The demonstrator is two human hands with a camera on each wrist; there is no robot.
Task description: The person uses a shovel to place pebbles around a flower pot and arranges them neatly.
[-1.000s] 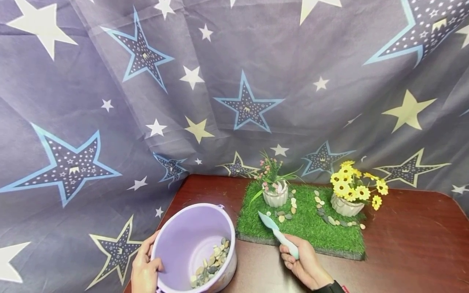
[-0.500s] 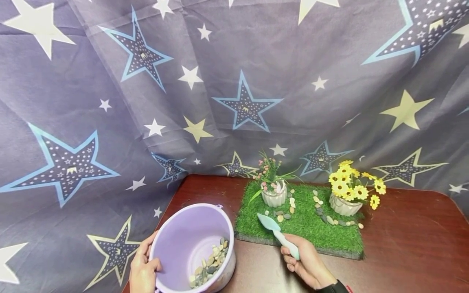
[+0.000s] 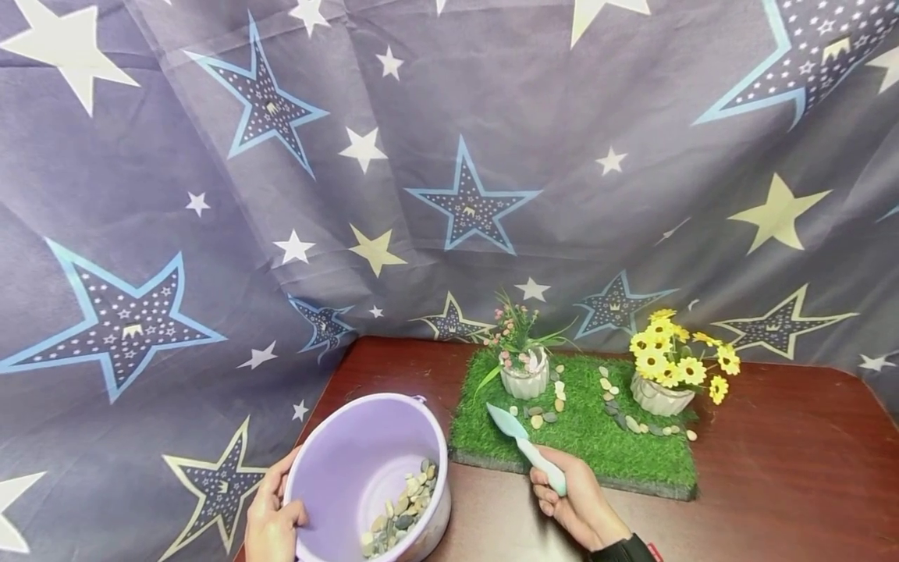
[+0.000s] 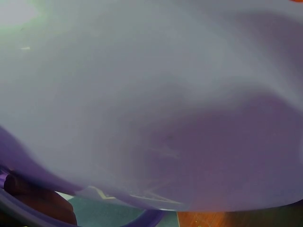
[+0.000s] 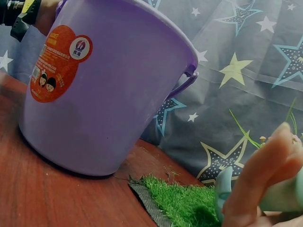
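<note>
My left hand (image 3: 270, 519) grips the near rim of a lilac plastic bucket (image 3: 330, 476) that is tilted on the table, with several pebbles (image 3: 403, 507) lying in its low side. In the left wrist view the bucket's wall (image 4: 156, 94) fills the frame. My right hand (image 3: 576, 503) holds a pale green trowel (image 3: 523, 446) by its handle, blade pointing up and left over the front edge of the grass mat (image 3: 590, 437). The right wrist view shows the bucket (image 5: 104, 90) with an orange sticker (image 5: 59, 61), the grass mat (image 5: 184, 203) and a fingertip (image 5: 258, 175) on the trowel.
On the grass mat stand a grey pot with pink flowers (image 3: 525, 367) and a grey pot with yellow flowers (image 3: 667, 375), with pebbles (image 3: 618, 406) strewn between them. The dark red table (image 3: 787, 468) runs to the right. A star-printed curtain (image 3: 449, 156) hangs behind and to the left.
The trowel and my right hand have drifted a little to the left and nearer the bucket. The bucket and my left hand have barely moved.
</note>
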